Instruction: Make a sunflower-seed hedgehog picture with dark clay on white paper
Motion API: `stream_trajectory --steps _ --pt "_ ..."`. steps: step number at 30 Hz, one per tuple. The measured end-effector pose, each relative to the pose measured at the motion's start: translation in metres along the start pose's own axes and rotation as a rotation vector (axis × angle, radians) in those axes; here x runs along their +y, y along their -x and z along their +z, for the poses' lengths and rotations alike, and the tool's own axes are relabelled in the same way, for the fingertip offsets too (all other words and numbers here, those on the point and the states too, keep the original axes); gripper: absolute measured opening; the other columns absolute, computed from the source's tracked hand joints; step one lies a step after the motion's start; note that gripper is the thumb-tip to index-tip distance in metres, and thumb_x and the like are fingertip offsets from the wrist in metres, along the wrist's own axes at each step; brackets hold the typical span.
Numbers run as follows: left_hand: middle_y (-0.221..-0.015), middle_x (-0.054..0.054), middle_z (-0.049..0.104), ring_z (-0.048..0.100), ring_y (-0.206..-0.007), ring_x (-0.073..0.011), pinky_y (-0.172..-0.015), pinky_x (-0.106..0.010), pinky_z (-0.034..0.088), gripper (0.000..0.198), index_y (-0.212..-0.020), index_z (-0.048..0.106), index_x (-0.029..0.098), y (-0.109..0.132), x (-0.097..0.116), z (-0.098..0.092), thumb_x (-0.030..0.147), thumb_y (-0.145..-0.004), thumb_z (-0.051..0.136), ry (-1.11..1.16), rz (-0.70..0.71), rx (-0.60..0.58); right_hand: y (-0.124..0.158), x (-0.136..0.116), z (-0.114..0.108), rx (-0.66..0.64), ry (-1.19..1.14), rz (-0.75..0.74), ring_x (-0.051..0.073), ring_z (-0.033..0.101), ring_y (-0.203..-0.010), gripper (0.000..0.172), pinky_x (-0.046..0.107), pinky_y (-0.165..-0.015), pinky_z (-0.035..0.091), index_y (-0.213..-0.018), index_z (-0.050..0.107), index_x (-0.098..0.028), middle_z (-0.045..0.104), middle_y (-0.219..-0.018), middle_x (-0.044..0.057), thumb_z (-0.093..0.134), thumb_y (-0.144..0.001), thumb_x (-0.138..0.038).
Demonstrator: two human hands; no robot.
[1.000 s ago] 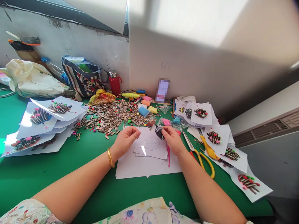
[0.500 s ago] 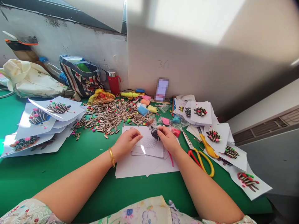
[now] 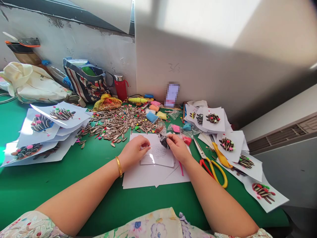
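Note:
My right hand [image 3: 178, 148] pinches a small clear bag of dark clay [image 3: 163, 141] just above a white card with a printed hedgehog outline [image 3: 158, 152]. My left hand [image 3: 135, 151] rests on the card's left edge, fingers curled and pressed together at the tips; what they hold is hidden. The card lies on a stack of white sheets [image 3: 148, 177] on the green table [image 3: 99, 195]. A pink tool [image 3: 181, 168] lies under my right wrist.
A heap of sunflower seeds [image 3: 116, 124] spreads behind the card. Finished seed hedgehog cards lie at left [image 3: 47, 124] and right [image 3: 226, 143]. Scissors with yellow and red handles [image 3: 213, 163], coloured clay packets [image 3: 155, 114], a red flask [image 3: 121, 87] and bags [image 3: 86, 81] stand around.
My two hands have drawn closer together over the card, the right one bringing the dark clay bag slightly left and down. Little else has moved.

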State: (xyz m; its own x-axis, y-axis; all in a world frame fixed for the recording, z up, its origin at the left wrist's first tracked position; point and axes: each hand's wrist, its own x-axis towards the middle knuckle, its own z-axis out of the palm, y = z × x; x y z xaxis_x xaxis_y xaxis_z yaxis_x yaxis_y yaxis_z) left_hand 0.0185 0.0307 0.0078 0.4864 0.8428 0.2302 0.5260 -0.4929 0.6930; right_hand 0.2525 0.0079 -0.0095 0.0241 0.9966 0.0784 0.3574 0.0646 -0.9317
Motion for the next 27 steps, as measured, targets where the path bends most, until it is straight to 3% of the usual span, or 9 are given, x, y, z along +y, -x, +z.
stream_trajectory --steps 4,10,14,18,27 --pt "-0.081 -0.005 0.065 0.057 -0.08 -0.0201 -0.074 -0.033 0.044 0.03 -0.079 0.064 0.02 -0.0005 0.0008 -0.0014 0.035 -0.095 0.043 -0.022 0.016 -0.041 -0.0003 0.0015 0.0003 0.002 0.002 0.003 0.018 0.057 -0.083 0.024 0.031 -0.075 0.046 -0.098 0.061 -0.022 0.064 -0.092 0.002 0.053 -0.088 -0.042" --pt "-0.084 -0.004 0.063 0.056 -0.08 -0.0192 -0.07 -0.031 0.043 0.016 -0.082 0.062 0.019 -0.0012 0.0001 -0.0006 0.032 -0.088 0.055 -0.053 0.011 -0.03 0.0008 0.0009 -0.0001 0.002 0.009 -0.001 0.019 0.057 -0.083 0.024 0.03 -0.075 0.046 -0.097 0.061 -0.022 0.064 -0.092 0.003 0.053 -0.088 -0.042" --pt "-0.074 -0.003 0.06 0.054 -0.074 -0.0188 -0.066 -0.031 0.041 0.03 -0.072 0.061 0.019 -0.002 0.001 -0.0009 0.034 -0.094 0.048 -0.117 0.023 -0.087 0.0006 0.0024 -0.0001 0.001 0.006 0.0 0.019 0.057 -0.084 0.025 0.031 -0.075 0.046 -0.099 0.062 -0.022 0.064 -0.094 0.003 0.053 -0.088 -0.043" --pt "-0.082 -0.004 0.064 0.058 -0.08 -0.0187 -0.071 -0.03 0.044 0.008 -0.086 0.067 0.018 -0.001 -0.0013 0.0011 0.02 -0.085 0.06 -0.108 0.039 -0.057 -0.0001 0.0038 0.0002 0.004 0.019 -0.003 0.019 0.057 -0.084 0.026 0.031 -0.076 0.045 -0.099 0.062 -0.021 0.064 -0.093 0.003 0.053 -0.088 -0.043" --pt "-0.087 -0.006 0.067 0.06 -0.083 -0.0199 -0.076 -0.032 0.044 0.016 -0.094 0.077 0.021 0.002 -0.0082 0.0084 0.023 -0.087 0.063 -0.222 0.124 -0.112 0.0005 0.0003 -0.0001 0.001 0.041 -0.001 0.019 0.058 -0.085 0.024 0.032 -0.079 0.045 -0.098 0.062 -0.022 0.064 -0.093 0.003 0.053 -0.087 -0.042"
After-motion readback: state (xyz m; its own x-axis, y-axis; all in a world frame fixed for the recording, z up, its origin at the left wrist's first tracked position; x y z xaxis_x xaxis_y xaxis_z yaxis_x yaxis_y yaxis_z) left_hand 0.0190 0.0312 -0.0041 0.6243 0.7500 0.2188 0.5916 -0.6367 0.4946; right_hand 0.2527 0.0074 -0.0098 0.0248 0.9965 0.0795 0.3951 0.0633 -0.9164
